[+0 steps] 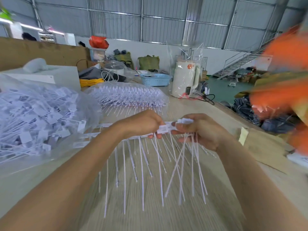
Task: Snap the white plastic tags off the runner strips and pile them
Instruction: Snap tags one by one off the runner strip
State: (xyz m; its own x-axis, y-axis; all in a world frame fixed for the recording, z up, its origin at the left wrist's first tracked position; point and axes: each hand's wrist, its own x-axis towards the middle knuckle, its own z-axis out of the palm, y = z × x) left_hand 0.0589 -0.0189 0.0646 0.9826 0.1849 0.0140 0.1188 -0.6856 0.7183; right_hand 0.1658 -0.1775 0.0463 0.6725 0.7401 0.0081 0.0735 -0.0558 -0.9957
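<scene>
Two hands work one strip [133, 136] above the table [191, 104]. The left hand [143, 125] grips the strip; the right hand [198, 130] pinches detached tags [185, 121], tails hanging. Step judged: snapping mid-strip. Next move calls for twisting the adjacent tag free, then adding the bunch to the pile [38, 117] at left. Motion blur obscures the break point and the remaining tag count.

Single view, head-worn, wide-angle. Looks forward and down from the person's own eye line along both forearms to the left hand [141, 124] and right hand [201, 130], held close at mid-frame above the table [166, 214]. Upper frame takes in the far wall [150, 19] and floor [225, 90]. Edges bend and smear. No second view.
</scene>
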